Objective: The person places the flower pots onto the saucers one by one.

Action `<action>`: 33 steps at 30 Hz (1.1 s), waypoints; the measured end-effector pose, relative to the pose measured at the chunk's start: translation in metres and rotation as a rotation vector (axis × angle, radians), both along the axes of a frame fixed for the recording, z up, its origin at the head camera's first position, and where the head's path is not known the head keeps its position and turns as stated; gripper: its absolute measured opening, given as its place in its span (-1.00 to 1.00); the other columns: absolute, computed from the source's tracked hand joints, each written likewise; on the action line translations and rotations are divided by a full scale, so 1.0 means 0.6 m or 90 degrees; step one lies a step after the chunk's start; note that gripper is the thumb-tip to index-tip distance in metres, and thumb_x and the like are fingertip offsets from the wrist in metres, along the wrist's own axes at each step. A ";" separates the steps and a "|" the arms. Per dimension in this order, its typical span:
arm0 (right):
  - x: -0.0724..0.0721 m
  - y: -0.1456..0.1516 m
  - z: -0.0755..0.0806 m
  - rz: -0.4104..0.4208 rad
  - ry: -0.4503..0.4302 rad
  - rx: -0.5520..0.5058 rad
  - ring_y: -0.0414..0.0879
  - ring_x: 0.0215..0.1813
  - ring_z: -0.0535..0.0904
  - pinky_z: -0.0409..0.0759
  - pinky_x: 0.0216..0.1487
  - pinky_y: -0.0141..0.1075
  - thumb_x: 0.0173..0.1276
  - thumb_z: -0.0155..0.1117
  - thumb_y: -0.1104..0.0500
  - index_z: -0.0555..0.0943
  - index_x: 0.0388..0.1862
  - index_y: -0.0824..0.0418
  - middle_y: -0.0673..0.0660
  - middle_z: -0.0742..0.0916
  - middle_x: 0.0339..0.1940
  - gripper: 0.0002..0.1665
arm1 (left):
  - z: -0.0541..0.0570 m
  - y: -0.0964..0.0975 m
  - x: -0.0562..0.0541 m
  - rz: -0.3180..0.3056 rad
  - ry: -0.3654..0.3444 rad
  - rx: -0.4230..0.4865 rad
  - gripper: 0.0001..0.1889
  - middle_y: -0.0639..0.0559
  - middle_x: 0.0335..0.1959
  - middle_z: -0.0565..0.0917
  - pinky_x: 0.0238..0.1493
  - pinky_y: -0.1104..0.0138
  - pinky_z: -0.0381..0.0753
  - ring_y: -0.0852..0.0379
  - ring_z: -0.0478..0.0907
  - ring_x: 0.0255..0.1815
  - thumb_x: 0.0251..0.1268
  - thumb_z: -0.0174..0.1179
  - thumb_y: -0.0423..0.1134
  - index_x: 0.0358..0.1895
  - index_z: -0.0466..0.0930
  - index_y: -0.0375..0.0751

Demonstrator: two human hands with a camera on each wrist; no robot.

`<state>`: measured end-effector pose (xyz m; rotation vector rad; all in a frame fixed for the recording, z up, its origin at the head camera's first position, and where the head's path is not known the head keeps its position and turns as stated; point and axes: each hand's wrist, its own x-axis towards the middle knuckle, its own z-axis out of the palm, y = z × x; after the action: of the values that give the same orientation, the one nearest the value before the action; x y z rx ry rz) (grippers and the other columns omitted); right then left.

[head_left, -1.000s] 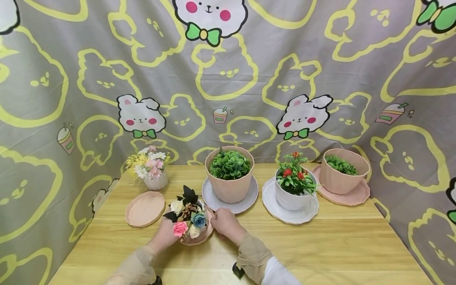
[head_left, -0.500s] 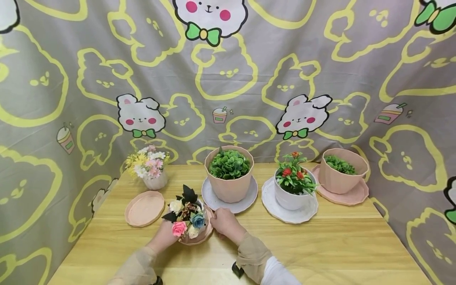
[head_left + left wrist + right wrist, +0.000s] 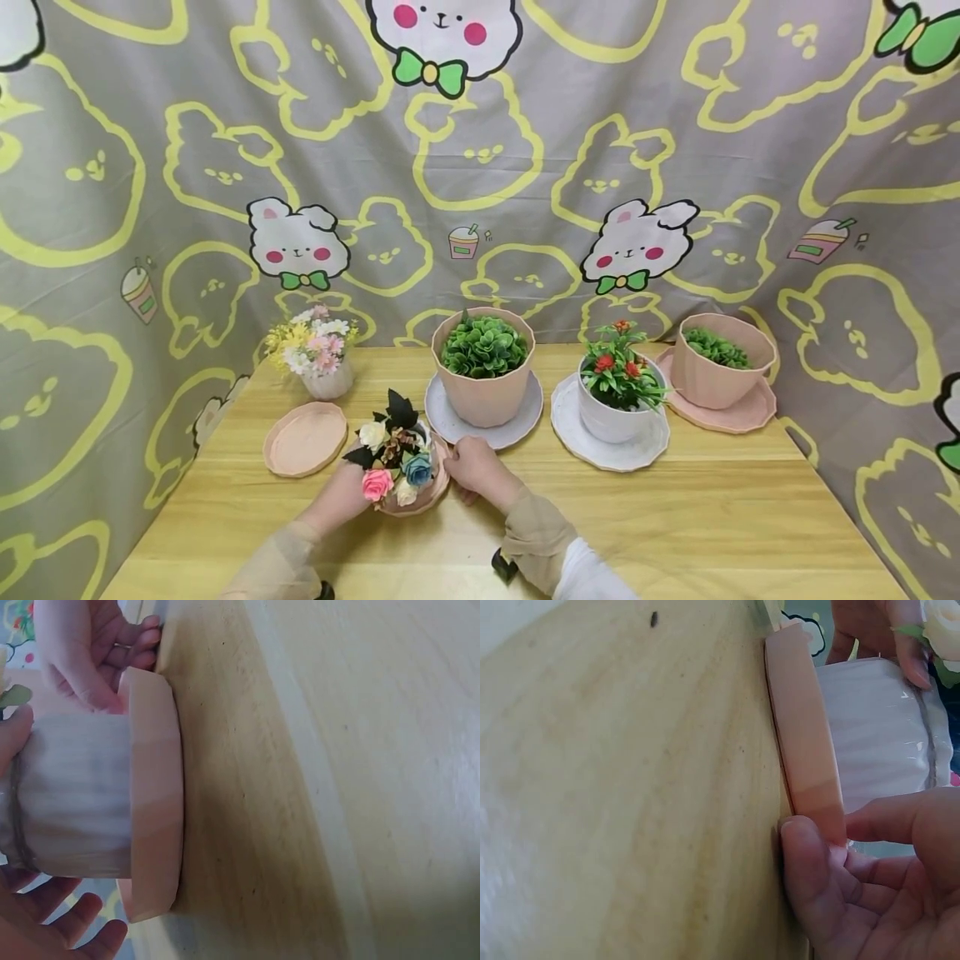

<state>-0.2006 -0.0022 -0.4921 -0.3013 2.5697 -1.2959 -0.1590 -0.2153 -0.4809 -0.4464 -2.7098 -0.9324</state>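
Observation:
Around the upper part of a white ribbed flowerpot (image 3: 75,795) my left hand (image 3: 347,492) is curled, thumb on one side and fingers on the other. Pink, blue and cream roses (image 3: 417,469) with dark leaves rise from this pot and cover much of it in the head view. The pot's base sits inside a pink saucer (image 3: 157,802), which rests on the table. My right hand (image 3: 480,468) pinches the saucer's rim at its right side, thumb low outside and index finger at the top edge, as the right wrist view shows.
Another pink saucer (image 3: 306,442) lies to the left, before a daisy pot (image 3: 328,379). Behind my hands, a pink planter (image 3: 486,400) stands on a grey saucer (image 3: 528,421). Further right are a white pot (image 3: 615,421) with red flowers and another pink planter (image 3: 712,379), both on saucers.

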 end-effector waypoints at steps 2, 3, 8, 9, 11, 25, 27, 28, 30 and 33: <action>0.001 0.000 0.001 0.003 0.000 -0.001 -0.07 -0.86 0.52 0.55 -0.81 -0.23 0.30 0.14 0.30 0.38 -0.76 0.20 0.28 0.64 -0.80 -0.59 | 0.003 -0.001 -0.001 -0.004 -0.004 0.004 -0.41 -0.49 0.21 0.46 0.29 -0.16 0.39 -0.38 0.43 0.25 0.07 0.23 -0.49 0.24 0.37 -0.57; 0.001 0.000 0.001 0.004 -0.001 -0.001 -0.07 -0.86 0.52 0.55 -0.81 -0.23 0.30 0.14 0.30 0.38 -0.76 0.20 0.28 0.64 -0.80 -0.60 | 0.005 -0.002 -0.001 -0.006 -0.010 0.009 -0.42 -0.45 0.20 0.48 0.28 -0.15 0.40 -0.35 0.45 0.24 0.07 0.25 -0.47 0.24 0.39 -0.54; 0.000 0.001 0.000 0.009 -0.004 0.003 -0.12 -0.87 0.49 0.54 -0.82 -0.26 0.31 0.14 0.29 0.38 -0.74 0.19 0.18 0.59 -0.85 -0.60 | 0.015 -0.009 -0.005 -0.017 -0.014 0.020 -0.47 -0.25 0.14 0.58 0.26 -0.08 0.47 -0.18 0.51 0.21 0.12 0.31 -0.41 0.22 0.47 -0.37; 0.000 0.002 0.000 0.010 -0.004 0.004 -0.13 -0.87 0.49 0.54 -0.82 -0.26 0.32 0.14 0.28 0.38 -0.74 0.19 0.15 0.57 -0.86 -0.60 | 0.017 -0.011 -0.005 -0.017 -0.015 0.020 -0.47 -0.22 0.14 0.59 0.26 -0.06 0.48 -0.16 0.51 0.21 0.12 0.33 -0.40 0.21 0.48 -0.34; 0.000 0.003 -0.001 0.014 -0.004 0.006 -0.13 -0.87 0.49 0.53 -0.82 -0.26 0.33 0.14 0.28 0.38 -0.74 0.20 0.11 0.55 -0.87 -0.59 | 0.021 -0.016 -0.006 -0.015 -0.021 0.019 -0.48 -0.18 0.10 0.62 0.24 -0.04 0.51 -0.13 0.53 0.18 0.09 0.37 -0.38 0.18 0.51 -0.31; 0.010 0.009 0.009 0.041 0.003 0.019 -0.10 -0.87 0.51 0.54 -0.81 -0.24 0.33 0.12 0.28 0.49 -0.78 0.33 0.24 0.63 -0.82 -0.57 | 0.033 -0.044 0.005 0.015 -0.180 0.077 -0.22 -0.30 0.08 0.61 0.10 0.11 0.63 -0.15 0.61 0.04 -0.11 0.48 -0.35 0.26 0.35 -0.49; 0.011 0.009 0.009 0.043 0.004 0.020 -0.11 -0.87 0.50 0.55 -0.81 -0.23 0.32 0.11 0.29 0.53 -0.75 0.37 0.23 0.63 -0.83 -0.58 | 0.032 -0.045 0.008 0.030 -0.199 0.089 -0.21 -0.32 0.04 0.61 -0.02 0.19 0.68 -0.09 0.64 -0.06 -0.13 0.49 -0.37 0.26 0.33 -0.53; 0.012 0.009 0.009 0.044 0.005 0.020 -0.11 -0.87 0.50 0.55 -0.81 -0.23 0.32 0.11 0.29 0.54 -0.75 0.39 0.23 0.63 -0.84 -0.59 | 0.030 -0.046 0.009 0.025 -0.206 0.095 -0.23 -0.35 0.02 0.61 -0.06 0.20 0.70 -0.10 0.65 -0.09 -0.12 0.47 -0.38 0.24 0.34 -0.54; 0.012 0.008 0.009 0.044 0.006 0.019 -0.12 -0.87 0.50 0.55 -0.81 -0.23 0.31 0.11 0.30 0.56 -0.74 0.41 0.23 0.63 -0.84 -0.59 | 0.025 -0.047 0.013 0.028 -0.219 0.099 -0.30 -0.36 0.01 0.62 -0.07 0.19 0.70 -0.11 0.66 -0.10 -0.10 0.47 -0.38 0.19 0.40 -0.53; 0.013 0.008 0.011 0.044 0.002 0.016 -0.11 -0.87 0.50 0.55 -0.80 -0.23 0.30 0.12 0.32 0.56 -0.74 0.41 0.23 0.64 -0.83 -0.61 | 0.018 -0.048 0.017 0.033 -0.257 0.111 -0.40 -0.38 -0.01 0.63 -0.04 0.13 0.71 -0.14 0.66 -0.07 -0.07 0.44 -0.38 0.09 0.45 -0.54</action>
<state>-0.1929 0.0023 -0.4857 -0.3852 2.5526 -1.2392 -0.1487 -0.2440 -0.4700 -0.1643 -2.9321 -1.3577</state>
